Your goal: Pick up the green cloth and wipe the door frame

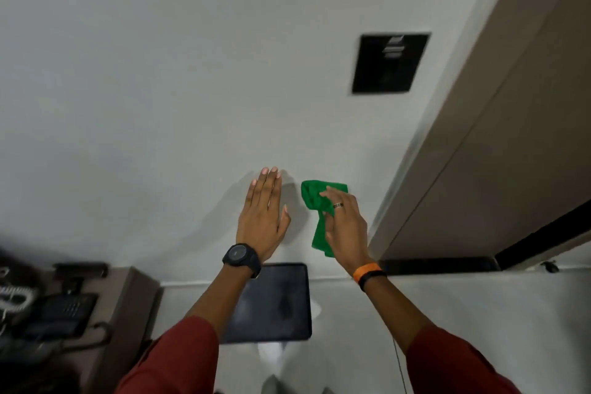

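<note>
My right hand (343,221) grips a bunched green cloth (315,201) and holds it against the white wall, a short way left of the door frame (403,163). Part of the cloth hangs down below my fingers. My left hand (263,214) lies flat on the wall with its fingers together and holds nothing. The brown door (499,144) stands to the right of the frame.
A black wall panel (390,62) sits above the hands. A dark square bin lid (271,302) is on the floor below them. At the lower left a brown cabinet edge (128,304) carries a telephone (60,313) and cables.
</note>
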